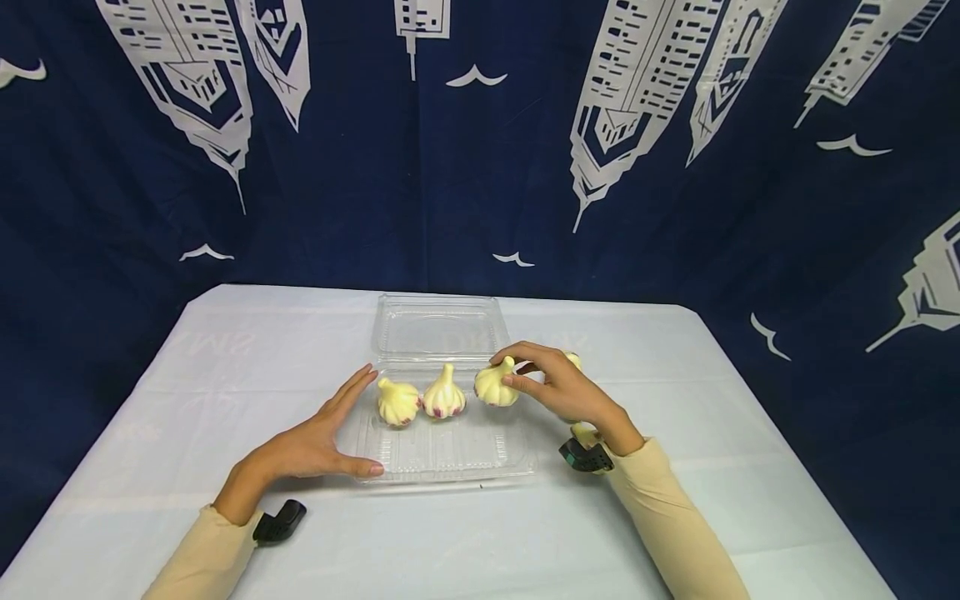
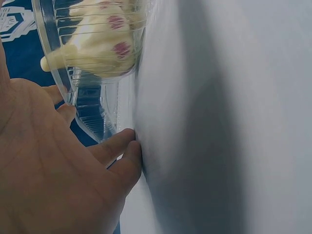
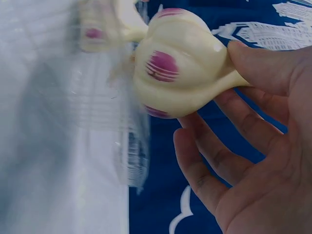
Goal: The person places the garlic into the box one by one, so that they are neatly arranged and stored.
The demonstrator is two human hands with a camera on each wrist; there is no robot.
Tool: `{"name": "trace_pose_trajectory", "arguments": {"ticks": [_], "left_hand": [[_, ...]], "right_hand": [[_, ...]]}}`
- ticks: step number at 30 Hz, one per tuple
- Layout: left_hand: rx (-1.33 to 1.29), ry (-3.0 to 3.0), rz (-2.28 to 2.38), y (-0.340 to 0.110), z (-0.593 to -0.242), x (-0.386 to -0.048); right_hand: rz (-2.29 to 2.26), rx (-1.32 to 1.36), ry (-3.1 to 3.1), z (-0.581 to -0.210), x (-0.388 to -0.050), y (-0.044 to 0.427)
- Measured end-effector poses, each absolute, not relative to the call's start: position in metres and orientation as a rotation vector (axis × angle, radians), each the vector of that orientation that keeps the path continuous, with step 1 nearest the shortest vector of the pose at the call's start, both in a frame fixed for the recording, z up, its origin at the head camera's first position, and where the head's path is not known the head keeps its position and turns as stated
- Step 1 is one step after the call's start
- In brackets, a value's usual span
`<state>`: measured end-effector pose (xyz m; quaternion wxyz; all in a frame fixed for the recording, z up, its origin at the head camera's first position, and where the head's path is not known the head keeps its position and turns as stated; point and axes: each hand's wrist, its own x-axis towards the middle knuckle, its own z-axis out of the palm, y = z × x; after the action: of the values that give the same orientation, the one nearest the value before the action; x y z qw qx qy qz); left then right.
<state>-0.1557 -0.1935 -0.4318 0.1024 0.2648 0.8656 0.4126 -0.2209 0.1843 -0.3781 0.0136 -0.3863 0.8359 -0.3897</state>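
- Head view: the step looked like handling the held garlic bulb (image 1: 492, 388) over the right end of the clear tray (image 1: 450, 454); a slow, straight up-and-down path, clear of the middle bulb (image 1: 444, 395), seemed best. The right hand (image 1: 566, 387) pinched it near its stem. The left hand (image 1: 311, 442), spread and holding nothing, lay at the tray's left edge, thumb by the near left corner; steadying that side seemed useful. The left bulb (image 1: 398, 405) sat nearest that hand. The lid (image 1: 441, 329) lay folded back towards the desk's (image 1: 420, 550) far edge.
- Left wrist view: a bulb showed through the tray's wall, its stem past the rim, just beyond the left fingertips.
- Right wrist view: thumb and fingers gripped the neck, leaving the round body free; a light pinch seemed enough. Whether the held bulb touched its neighbour could not be told.
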Motion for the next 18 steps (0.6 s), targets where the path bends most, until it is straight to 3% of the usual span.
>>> {"name": "trace_pose_trajectory", "arguments": {"ticks": [18], "left_hand": [[0.779,2.551,1.22,-0.193,-0.431,-0.154]], "right_hand": [[-1.082,-1.144,2.876,-0.402,-0.226,0.169]]}}
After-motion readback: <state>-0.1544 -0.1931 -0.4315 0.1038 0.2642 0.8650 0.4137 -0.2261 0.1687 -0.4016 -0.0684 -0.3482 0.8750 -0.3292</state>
